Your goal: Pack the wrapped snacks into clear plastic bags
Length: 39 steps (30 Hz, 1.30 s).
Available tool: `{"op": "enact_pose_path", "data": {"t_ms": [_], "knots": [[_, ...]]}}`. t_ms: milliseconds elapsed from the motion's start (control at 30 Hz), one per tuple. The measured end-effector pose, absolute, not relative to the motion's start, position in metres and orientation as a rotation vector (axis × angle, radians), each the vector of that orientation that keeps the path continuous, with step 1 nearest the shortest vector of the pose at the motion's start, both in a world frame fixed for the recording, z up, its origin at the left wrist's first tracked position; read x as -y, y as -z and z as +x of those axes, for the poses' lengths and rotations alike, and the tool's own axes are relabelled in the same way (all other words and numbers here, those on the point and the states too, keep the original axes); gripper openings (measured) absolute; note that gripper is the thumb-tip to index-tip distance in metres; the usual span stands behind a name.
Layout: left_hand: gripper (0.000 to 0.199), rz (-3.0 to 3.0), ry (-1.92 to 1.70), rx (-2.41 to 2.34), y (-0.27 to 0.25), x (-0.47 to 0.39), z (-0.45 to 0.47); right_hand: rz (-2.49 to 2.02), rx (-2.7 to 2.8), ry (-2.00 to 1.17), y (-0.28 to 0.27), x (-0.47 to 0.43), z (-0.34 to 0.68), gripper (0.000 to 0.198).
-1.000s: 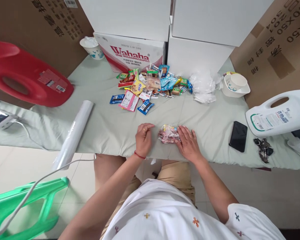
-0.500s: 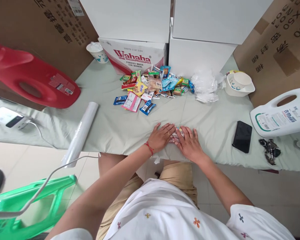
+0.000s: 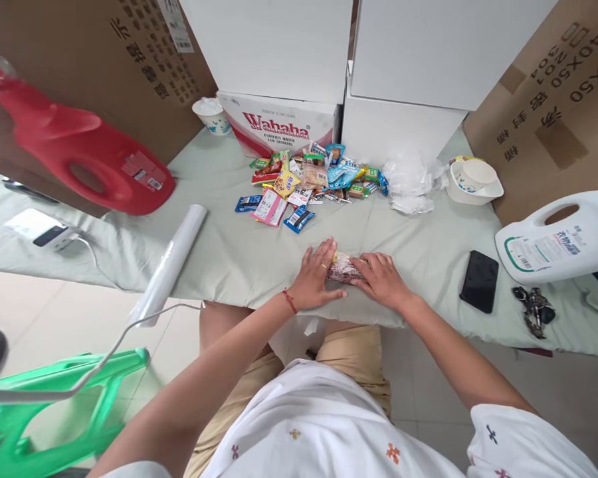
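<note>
My left hand (image 3: 319, 277) spread, not gripping, at left end of clear-wrapped packet (image 3: 345, 268); right hand (image 3: 385, 281) over right end, grip unclear, probably steadying it.

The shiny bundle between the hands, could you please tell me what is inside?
Reddish and yellow patches show in the bundle, too unclear to identify; the right hand covers part of its right end.
</note>
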<state>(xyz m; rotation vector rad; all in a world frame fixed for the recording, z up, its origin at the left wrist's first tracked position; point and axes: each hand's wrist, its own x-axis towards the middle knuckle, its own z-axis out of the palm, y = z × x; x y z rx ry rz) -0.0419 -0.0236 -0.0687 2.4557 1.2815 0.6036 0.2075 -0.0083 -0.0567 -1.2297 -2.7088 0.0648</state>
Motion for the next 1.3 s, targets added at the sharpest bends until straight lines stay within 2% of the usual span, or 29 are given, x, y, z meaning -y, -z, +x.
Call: {"op": "enact_pose_path", "data": {"t_ms": [167,267,367,567,733,833,900,1033,1133,1300], "knots": [[0.078,2.606,-0.395,-1.206,0.069,0.034,-0.034,-1.247,2.702,-0.135,0.058,0.011,0.206,0.064],[0.066,2.601,-0.334,-1.290,0.075,0.035,-0.022,-1.252,2.650,-0.135,0.061,0.015,0.211,0.073],[0.054,2.595,-0.349,-1.342,0.079,0.034,-0.016,-1.261,2.643,-0.149,0.065,0.020,0.222,0.074],[0.048,2.501,-0.430,-1.426,0.074,0.025,-0.008,-1.279,2.650,-0.153,0.072,0.017,0.223,0.073],[0.045,2.444,-0.452,-1.353,0.055,0.010,-0.008,-1.258,2.627,-0.126,0.060,0.006,0.218,0.050],[0.051,2.467,-0.441,-1.199,0.037,0.009,-0.013,-1.230,2.602,-0.339,0.043,0.011,0.221,0.041],[0.044,2.469,-0.410,-1.136,0.026,0.012,-0.013,-1.158,2.567,-0.510,0.032,0.020,0.223,0.038],[0.037,2.247,-0.491,-1.022,0.017,0.021,-0.004,-1.137,2.385,-0.587,0.021,0.047,0.224,0.039],[0.027,2.073,-0.635,-1.003,0.022,0.024,0.003,-1.315,2.202,-0.636,0.026,0.067,0.233,0.036],[0.024,1.972,-0.894,-1.318,0.050,0.030,-0.017,-1.822,1.760,-0.373,0.035,0.042,0.300,0.053]]}}
